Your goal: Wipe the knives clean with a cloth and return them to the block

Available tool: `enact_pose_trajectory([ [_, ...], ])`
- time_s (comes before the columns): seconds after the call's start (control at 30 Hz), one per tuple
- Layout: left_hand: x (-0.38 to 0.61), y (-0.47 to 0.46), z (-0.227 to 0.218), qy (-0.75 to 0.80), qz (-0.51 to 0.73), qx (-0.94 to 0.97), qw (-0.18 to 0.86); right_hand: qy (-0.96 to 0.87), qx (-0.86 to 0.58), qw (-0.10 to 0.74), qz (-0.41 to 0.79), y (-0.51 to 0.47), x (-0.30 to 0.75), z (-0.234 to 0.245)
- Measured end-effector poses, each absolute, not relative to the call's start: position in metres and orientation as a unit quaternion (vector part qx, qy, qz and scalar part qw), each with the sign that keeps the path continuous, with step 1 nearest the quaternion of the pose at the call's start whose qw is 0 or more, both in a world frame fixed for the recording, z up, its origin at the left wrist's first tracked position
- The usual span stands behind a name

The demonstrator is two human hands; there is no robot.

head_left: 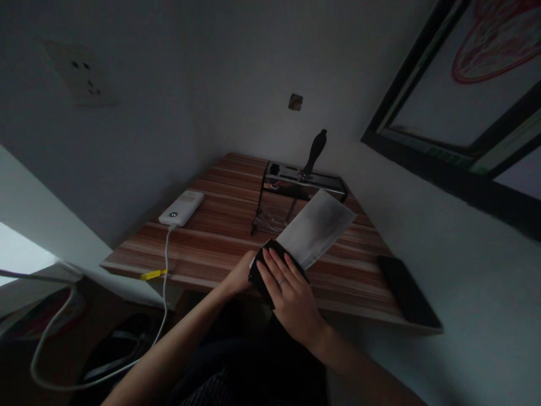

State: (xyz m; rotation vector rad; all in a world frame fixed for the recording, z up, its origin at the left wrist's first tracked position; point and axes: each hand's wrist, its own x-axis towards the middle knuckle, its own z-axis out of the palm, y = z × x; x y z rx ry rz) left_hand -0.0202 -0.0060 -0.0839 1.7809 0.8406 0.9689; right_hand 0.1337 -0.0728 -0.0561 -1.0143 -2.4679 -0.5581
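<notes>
A broad, flat metal blade (319, 225), like a cleaver's, points up and to the right over the table. Its lower end is covered by a black cloth (267, 290), which looks folded. My left hand (242, 275) is closed at the lower left end of the blade; its fingers and the handle are hidden behind the cloth. With a ring on one finger, my right hand (291, 293) presses the cloth against the blade, fingers laid across it. Beyond the blade stands a knife rack (323, 181) with a black knife handle (316, 151) sticking up from it.
A white power bank (181, 207) with a white cable (166, 254) lies on the wooden table (203, 239) at the left. The cable carries a yellow tag (153, 274) and hangs over the edge. A black phone (409, 290) lies at the right edge. Walls border the table.
</notes>
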Motion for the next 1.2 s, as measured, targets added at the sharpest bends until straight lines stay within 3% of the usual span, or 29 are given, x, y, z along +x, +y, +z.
enact_pose_trajectory([
  [0.43,-0.021,-0.013,-0.089,0.352,0.439,0.696,0.446,-0.887,-0.363,0.161,-0.235,-0.074,0.128,-0.054],
  [1.2,-0.015,-0.012,-0.08,0.368,0.422,0.701,0.443,-0.909,-0.372,0.125,-0.141,-0.065,0.134,-0.038],
])
